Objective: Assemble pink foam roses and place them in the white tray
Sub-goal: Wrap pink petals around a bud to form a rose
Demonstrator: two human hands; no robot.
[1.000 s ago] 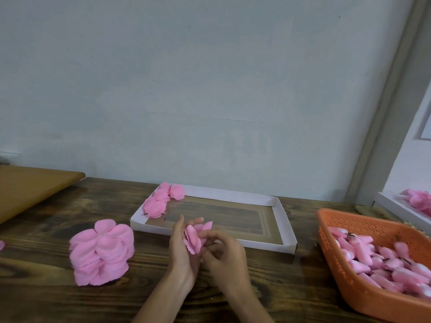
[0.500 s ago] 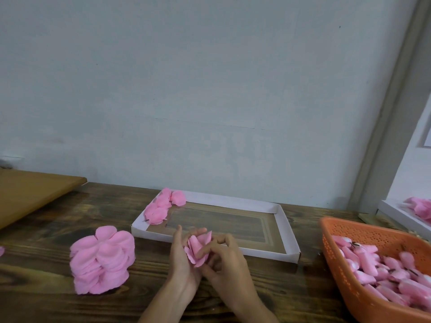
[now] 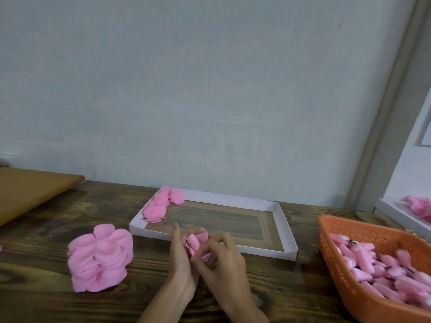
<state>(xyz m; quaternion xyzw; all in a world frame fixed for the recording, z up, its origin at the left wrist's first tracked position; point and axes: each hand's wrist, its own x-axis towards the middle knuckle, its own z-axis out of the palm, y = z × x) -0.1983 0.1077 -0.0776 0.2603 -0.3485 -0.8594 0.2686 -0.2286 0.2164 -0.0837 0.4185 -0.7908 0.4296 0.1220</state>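
Nearest, both hands meet low centre over the table [image 3: 46, 299]. The left hand [image 3: 180, 259] cups a half-built rose [image 3: 197, 241]: one finger straight up beside it, the others curled behind the petals. The right hand [image 3: 224, 264] has bent fingers, tips pinching the rose's lower petals & base. Step in hand, prob.: pressing a petal layer round the bud. The rose is held above the table, just in front of the tray's near wall, not in it yet.

To the left, a petal pile [image 3: 100, 259] lies on the table. To the right is an orange basket [image 3: 331, 259] w/ pink buds [image 3: 377, 266].

Further back, the white tray [image 3: 286, 231] holds finished roses [image 3: 161, 205] in its far-left corner.

Nxt move, likely: seat the layer snug w/o crushing the foam, add petals from the pile if needed, then lift the rose over the near wall & set it beside the others.
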